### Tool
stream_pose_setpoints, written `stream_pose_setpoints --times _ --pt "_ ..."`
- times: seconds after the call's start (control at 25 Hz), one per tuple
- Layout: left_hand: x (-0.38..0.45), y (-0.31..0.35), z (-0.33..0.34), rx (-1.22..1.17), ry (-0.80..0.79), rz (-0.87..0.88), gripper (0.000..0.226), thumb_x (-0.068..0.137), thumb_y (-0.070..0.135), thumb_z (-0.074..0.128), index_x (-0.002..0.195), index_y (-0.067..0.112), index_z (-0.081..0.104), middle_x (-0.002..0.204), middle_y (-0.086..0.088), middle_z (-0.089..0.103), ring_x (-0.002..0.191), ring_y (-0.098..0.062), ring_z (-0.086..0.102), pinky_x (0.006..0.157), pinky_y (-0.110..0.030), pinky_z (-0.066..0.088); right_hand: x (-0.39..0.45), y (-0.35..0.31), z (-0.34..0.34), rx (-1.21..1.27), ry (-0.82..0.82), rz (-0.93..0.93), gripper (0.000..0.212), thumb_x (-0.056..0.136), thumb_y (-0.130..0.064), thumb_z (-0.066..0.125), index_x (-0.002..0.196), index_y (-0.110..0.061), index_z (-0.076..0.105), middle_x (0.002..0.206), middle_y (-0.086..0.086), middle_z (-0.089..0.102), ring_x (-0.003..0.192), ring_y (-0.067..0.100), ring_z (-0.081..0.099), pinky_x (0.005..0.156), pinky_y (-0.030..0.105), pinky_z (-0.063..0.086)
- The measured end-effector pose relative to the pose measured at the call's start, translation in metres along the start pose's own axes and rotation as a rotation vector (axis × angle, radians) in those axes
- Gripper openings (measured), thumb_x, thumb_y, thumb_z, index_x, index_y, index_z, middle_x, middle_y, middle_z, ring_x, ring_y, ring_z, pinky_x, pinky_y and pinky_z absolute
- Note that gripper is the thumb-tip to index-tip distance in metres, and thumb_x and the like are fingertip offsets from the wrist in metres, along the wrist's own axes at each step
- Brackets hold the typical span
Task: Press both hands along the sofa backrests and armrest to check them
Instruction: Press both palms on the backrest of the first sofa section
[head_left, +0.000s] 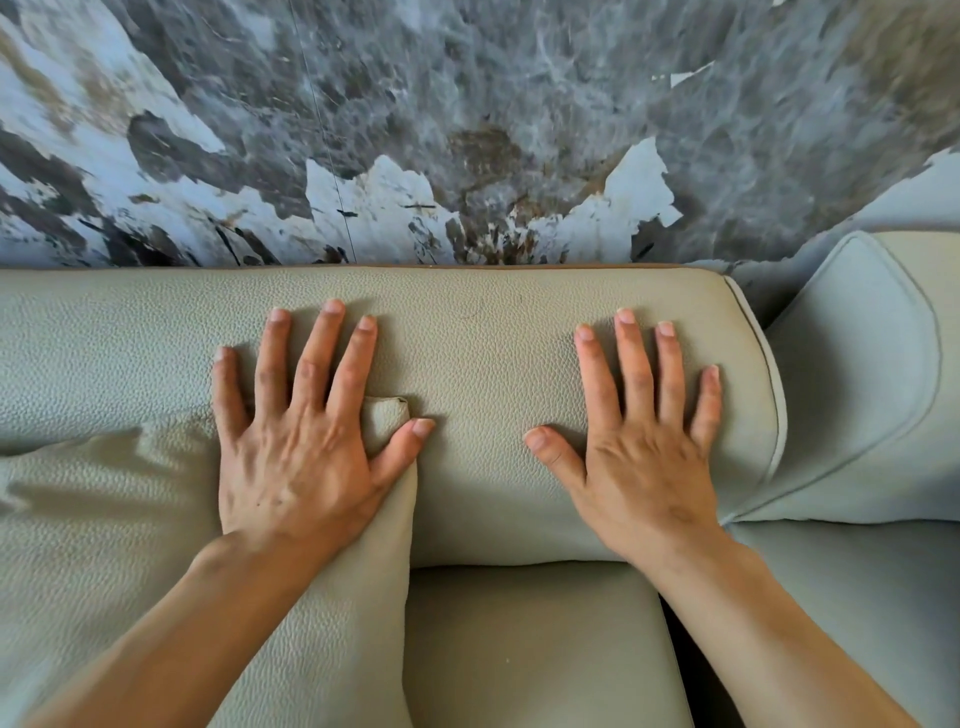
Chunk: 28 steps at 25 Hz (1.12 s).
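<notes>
A pale grey-green leather sofa backrest (478, 332) runs across the middle of the head view. My left hand (301, 447) lies flat on it with fingers spread, its palm on the top corner of a loose cushion (322, 613) that leans against the backrest. My right hand (644, 447) lies flat on the backrest near its right end, fingers spread, holding nothing. A second backrest section (857, 384) in smoother, lighter leather stands at the right.
A grey, white and brown marble wall (467, 130) rises directly behind the sofa. The seat cushion (530, 649) lies below between my forearms. A dark gap (675, 629) separates it from the right-hand seat section (883, 597).
</notes>
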<state>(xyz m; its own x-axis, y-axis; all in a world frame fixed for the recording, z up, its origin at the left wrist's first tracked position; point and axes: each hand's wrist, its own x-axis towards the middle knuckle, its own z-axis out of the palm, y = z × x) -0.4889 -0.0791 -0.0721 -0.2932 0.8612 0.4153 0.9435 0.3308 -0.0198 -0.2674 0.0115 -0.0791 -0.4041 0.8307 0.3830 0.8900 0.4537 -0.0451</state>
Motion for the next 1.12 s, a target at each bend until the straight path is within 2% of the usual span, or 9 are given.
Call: stream_pose_setpoints --times 0.48,0.84,0.96,1.12 --pt "0.046 0.003 0.023 0.023 0.005 -0.054 0.086 0.086 0.076 0.024 0.152 0.022 0.023 0.16 -0.003 0.024 0.148 -0.033 0.015 0.117 -0.06 0.007 0.058 0.01 0.026 0.055 0.012 -0.048 0.084 0.086 -0.074 0.019 0.153 -0.026 0.012 0.162 0.008 0.013 0.147 0.035 0.005 0.112 0.062 0.002" --pt "0.049 0.004 0.022 0.047 -0.027 -0.049 0.087 0.086 0.077 0.021 0.153 0.022 0.021 0.161 -0.004 0.023 0.148 -0.034 0.014 0.117 -0.06 0.008 0.063 0.011 0.039 0.061 0.08 -0.067 0.084 0.087 -0.074 0.021 0.153 -0.024 0.011 0.162 0.01 0.014 0.147 0.036 0.006 0.112 0.062 0.0" --pt "0.05 0.008 0.013 0.094 -0.126 -0.057 0.087 0.087 0.076 0.014 0.155 0.022 0.013 0.163 -0.004 0.017 0.149 -0.033 0.01 0.117 -0.061 0.007 0.064 0.01 0.039 0.062 0.04 -0.072 0.084 0.087 -0.073 0.02 0.154 -0.024 0.006 0.162 0.01 0.01 0.147 0.035 0.001 0.112 0.06 -0.006" --pt "0.042 0.017 -0.007 0.153 -0.224 -0.135 0.086 0.084 0.077 -0.002 0.154 0.027 -0.008 0.165 0.003 -0.002 0.151 -0.027 -0.004 0.118 -0.057 -0.001 0.063 0.011 0.022 0.028 -0.137 -0.048 0.083 0.084 -0.076 0.006 0.149 -0.031 -0.018 0.162 0.002 -0.014 0.145 0.028 -0.019 0.113 0.059 -0.012"
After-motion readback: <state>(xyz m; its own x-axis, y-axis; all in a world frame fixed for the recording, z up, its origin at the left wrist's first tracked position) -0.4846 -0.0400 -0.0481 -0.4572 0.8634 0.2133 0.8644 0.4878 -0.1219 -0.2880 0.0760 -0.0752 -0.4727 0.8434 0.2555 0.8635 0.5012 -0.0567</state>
